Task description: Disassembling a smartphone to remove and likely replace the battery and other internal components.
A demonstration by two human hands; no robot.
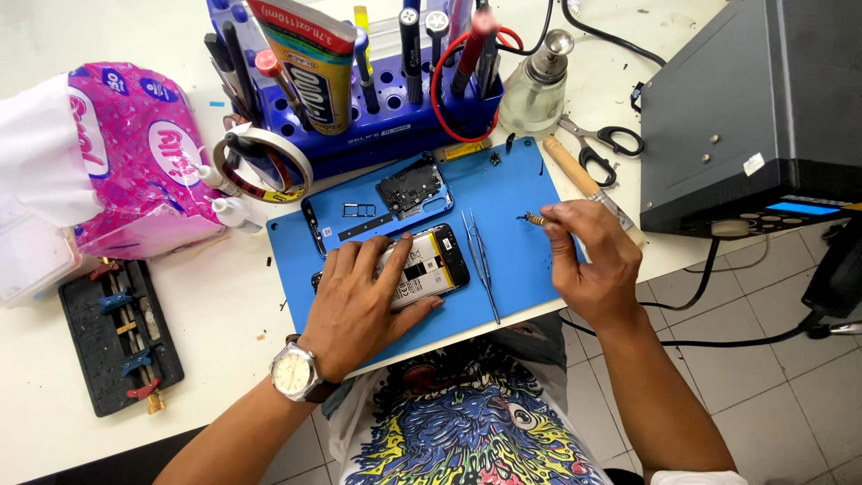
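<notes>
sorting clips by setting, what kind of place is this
Most likely a phone repair bench. An opened phone lies on a blue mat under the left hand, tweezers beside it. A blue rack of tools stands behind. The right hand pinches a small part.

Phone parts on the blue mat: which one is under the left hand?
The opened phone with its battery showing, nearest the person; the blue back cover lies untouched behind it.

A pink-and-white plastic tissue pack (126,153) lies at the far left of the counter (224,332). A yellow-and-black glue tube (310,58) stands in the blue tool rack (395,126). The opened phone (422,265) shows a white-and-black battery label. At right, the grey machine (754,108) bears a small white sticker (753,164) and a lit blue screen (802,207).
</notes>
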